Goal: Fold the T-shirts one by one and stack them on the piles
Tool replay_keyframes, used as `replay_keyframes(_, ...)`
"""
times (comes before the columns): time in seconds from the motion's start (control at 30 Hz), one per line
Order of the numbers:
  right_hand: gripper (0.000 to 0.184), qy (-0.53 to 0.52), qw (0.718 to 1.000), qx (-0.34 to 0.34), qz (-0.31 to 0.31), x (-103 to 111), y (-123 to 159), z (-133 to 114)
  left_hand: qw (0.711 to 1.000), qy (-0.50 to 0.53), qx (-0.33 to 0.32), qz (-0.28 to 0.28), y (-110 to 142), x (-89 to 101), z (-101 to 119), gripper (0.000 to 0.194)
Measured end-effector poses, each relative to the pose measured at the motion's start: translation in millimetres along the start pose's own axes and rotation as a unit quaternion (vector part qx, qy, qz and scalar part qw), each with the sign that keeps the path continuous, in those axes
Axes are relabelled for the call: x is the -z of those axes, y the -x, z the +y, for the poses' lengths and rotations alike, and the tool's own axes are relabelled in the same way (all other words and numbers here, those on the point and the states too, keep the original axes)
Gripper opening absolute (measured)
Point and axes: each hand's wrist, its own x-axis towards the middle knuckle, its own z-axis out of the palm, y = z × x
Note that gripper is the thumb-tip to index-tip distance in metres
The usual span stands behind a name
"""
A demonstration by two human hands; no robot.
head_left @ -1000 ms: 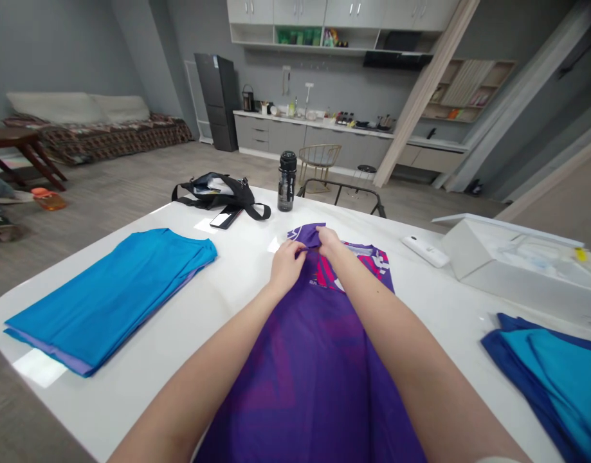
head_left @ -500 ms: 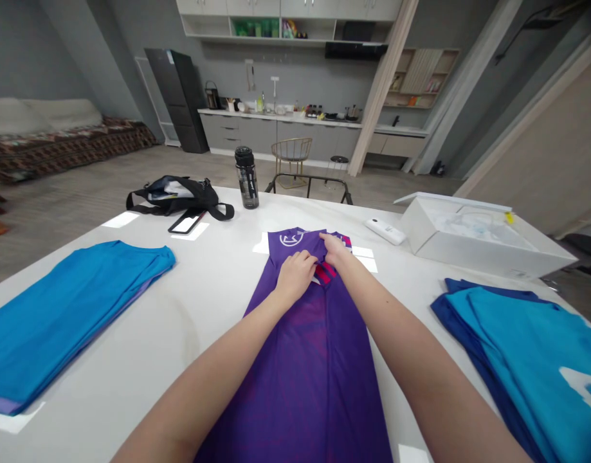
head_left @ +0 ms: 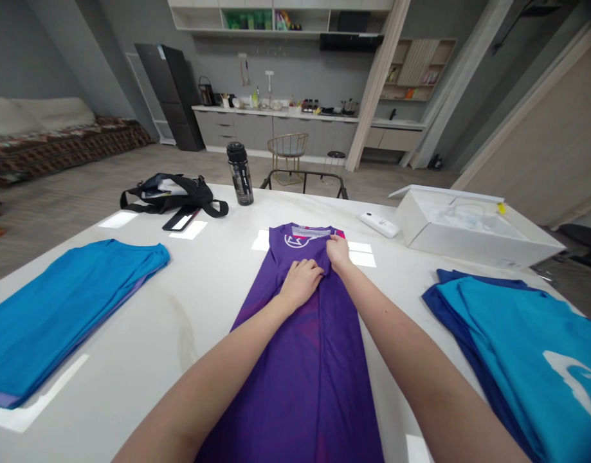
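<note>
A purple shirt (head_left: 300,360) lies lengthwise down the middle of the white table (head_left: 208,276), folded into a narrow strip with a white logo at its far end. My left hand (head_left: 301,281) rests on the shirt near that end, fingers curled down onto the cloth. Just to the right, my right hand (head_left: 338,252) pinches the folded edge of the shirt. A sliver of pink print shows at the top right corner.
Folded blue shirts (head_left: 63,308) lie at the left; a second blue pile (head_left: 521,347) lies at the right. A black bag (head_left: 172,193), a phone (head_left: 182,220), a dark bottle (head_left: 240,173), a white remote (head_left: 379,224) and an open white box (head_left: 469,228) stand at the far side.
The right side of the purple shirt has been folded over, covering the pink print. Both hands moved slightly nearer along the shirt; the camera view shifted.
</note>
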Motion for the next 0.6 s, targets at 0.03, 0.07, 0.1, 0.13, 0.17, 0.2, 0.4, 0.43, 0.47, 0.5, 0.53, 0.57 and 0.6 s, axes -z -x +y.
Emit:
replay_keyframes(0.03,0.038,0.015,1.000,0.003,0.008,1,1,1,1.000,0.002,-0.002,-0.003,2,1.1,0,0.019)
replay_keyframes(0.07,0.039,0.026,1.000,0.007,0.013,2,2,2,1.000,0.001,0.000,-0.002,5,2.8,-1,0.020)
replay_keyframes(0.1,0.040,0.033,0.999,0.014,0.014,3,3,1,1.000,-0.003,0.007,0.002,9,4.8,-1,0.022)
replay_keyframes(0.13,0.040,0.040,0.999,0.026,0.011,4,3,-1,1.000,-0.009,0.017,0.007,12,7.0,-3,0.025)
replay_keyframes(0.17,0.040,0.047,0.998,0.040,0.007,4,3,-3,0.999,-0.016,0.029,0.010,16,9.2,-5,0.029)
replay_keyframes(0.2,0.040,0.055,0.997,0.052,0.004,3,2,-6,0.999,-0.024,0.041,0.011,19,11.3,-7,0.032)
replay_keyframes(0.4,0.039,0.130,0.989,0.075,-0.005,1,5,-19,0.998,-0.010,0.066,-0.012,34,20.5,-22,0.042)
replay_keyframes(0.43,0.041,0.157,0.985,0.075,-0.008,2,8,-20,0.998,-0.002,0.060,-0.015,39,23.1,-23,0.045)
replay_keyframes(0.47,0.043,0.186,0.979,0.078,-0.012,4,11,-20,0.998,0.001,0.054,-0.017,45,26.4,-24,0.047)
replay_keyframes(0.5,0.046,0.212,0.973,0.086,-0.013,6,15,-20,0.999,0.000,0.051,-0.018,52,30.4,-24,0.049)
replay_keyframes(0.53,0.048,0.235,0.967,0.100,-0.013,8,19,-21,0.998,-0.007,0.055,-0.018,61,35.0,-24,0.051)
replay_keyframes(0.57,0.050,0.251,0.961,0.119,-0.007,11,24,-23,0.998,-0.019,0.066,-0.017,72,40.0,-23,0.053)
replay_keyframes(0.6,0.051,0.266,0.954,0.142,0.001,14,29,-26,0.996,-0.032,0.081,-0.016,84,45.3,-22,0.054)
